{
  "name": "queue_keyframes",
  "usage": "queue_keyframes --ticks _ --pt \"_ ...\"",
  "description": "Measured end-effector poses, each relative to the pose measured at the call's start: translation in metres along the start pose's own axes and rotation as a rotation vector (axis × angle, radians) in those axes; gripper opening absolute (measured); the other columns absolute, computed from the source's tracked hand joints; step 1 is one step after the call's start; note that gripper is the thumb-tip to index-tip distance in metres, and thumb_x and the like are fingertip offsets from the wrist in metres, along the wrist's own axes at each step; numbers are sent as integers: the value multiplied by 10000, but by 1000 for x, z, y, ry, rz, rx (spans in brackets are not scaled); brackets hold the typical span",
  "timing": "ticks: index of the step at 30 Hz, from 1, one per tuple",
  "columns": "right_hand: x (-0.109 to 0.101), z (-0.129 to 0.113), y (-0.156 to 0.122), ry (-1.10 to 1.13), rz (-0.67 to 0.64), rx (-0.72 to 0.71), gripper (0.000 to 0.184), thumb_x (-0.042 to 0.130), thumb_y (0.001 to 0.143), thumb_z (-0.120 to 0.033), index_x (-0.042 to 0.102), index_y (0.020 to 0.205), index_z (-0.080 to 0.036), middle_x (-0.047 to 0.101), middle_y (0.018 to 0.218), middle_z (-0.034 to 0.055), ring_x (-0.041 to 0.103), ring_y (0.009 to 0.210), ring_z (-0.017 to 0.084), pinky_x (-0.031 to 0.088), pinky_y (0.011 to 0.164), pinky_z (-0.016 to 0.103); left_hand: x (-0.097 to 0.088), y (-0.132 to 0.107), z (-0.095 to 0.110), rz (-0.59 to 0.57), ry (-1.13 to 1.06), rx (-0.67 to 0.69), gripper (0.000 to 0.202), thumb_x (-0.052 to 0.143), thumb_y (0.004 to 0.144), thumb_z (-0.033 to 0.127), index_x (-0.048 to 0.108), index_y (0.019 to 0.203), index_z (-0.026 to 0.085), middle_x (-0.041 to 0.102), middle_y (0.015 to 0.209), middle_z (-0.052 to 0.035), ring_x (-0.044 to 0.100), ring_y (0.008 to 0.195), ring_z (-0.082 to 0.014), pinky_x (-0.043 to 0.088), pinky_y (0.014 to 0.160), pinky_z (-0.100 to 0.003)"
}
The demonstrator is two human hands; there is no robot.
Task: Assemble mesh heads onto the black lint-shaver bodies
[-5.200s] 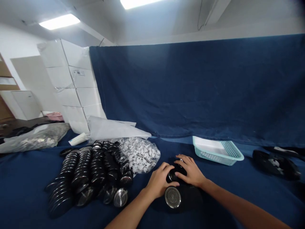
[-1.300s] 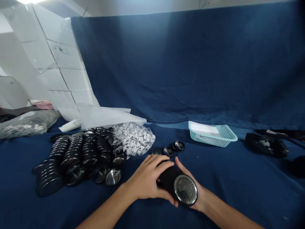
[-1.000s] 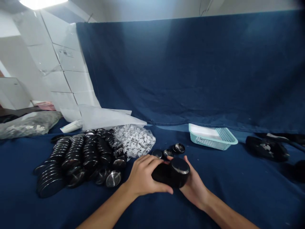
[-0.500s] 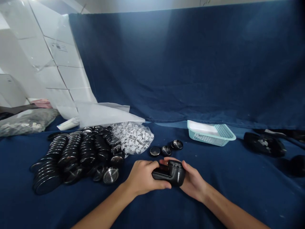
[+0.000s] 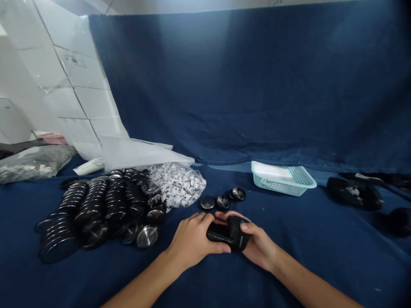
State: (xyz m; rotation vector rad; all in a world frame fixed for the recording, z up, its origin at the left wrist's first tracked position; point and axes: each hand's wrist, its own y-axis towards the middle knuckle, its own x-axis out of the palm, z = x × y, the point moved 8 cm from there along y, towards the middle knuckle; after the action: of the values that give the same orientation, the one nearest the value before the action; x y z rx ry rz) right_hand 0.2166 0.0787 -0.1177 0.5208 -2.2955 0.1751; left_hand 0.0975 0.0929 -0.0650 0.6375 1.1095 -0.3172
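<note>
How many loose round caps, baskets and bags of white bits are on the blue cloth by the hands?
Loose round caps beyond the hands: 3
Turquoise basket: 1
Clear bag of white bits: 1
Total: 5

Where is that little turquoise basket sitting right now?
In the head view, the turquoise basket sits on the blue cloth at the back right, beyond the right hand, near the hanging curtain.

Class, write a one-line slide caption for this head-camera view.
Both hands, left and right, grip a black device beside rows of black round caps on blue cloth.
</note>
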Motion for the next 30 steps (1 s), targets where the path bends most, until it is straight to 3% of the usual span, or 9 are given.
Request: queue_keyframes --ticks 5,8,11,16,22,30 --pt "-10 4 2 33 105 16 319 672 775 -402 705 1013 -193 666 1182 87 582 1125 260 360 1017 413 -3 -1 -3 41 -102 19 619 607 666 751 631 996 227 691 901 -28 685 759 -242 516 611 -332" --pt "-15 6 5 138 171 55 383 598 831 -513 706 994 -184 699 1088 82 608 1069 242 385 985 391 -11 -3 -1 157 -161 79 561 654 721 645 583 1092 230 694 949 -27 689 780 -216 527 645 -323" --pt "-17 5 7 248 194 73 433 550 857 -570 704 977 -184 713 1020 71 630 1007 219 408 953 362 -14 -6 2 207 -175 132 388 658 806 500 583 1063 220 685 961 -30 680 816 -197 527 685 -314" --pt "-16 3 8 283 180 52 494 519 865 -613 705 946 -162 717 987 83 643 976 218 404 962 354 -9 -3 3 110 -193 148 133 606 879 277 615 1006 238 664 995 -12 662 824 -170 515 692 -293" --pt "-16 4 8 234 191 27 503 543 859 -600 701 1005 -146 715 963 88 642 954 220 394 979 368 0 -1 -2 10 -215 121 234 622 833 169 636 1043 271 667 1016 10 668 846 -178 519 724 -305" --pt "-22 6 10 254 200 38 513 537 872 -578 690 1055 -124 710 1017 113 632 981 240 398 981 383 5 0 -3 -37 -210 96 193 620 837 180 644 1007 269 665 1028 21 658 845 -167 499 719 -289"
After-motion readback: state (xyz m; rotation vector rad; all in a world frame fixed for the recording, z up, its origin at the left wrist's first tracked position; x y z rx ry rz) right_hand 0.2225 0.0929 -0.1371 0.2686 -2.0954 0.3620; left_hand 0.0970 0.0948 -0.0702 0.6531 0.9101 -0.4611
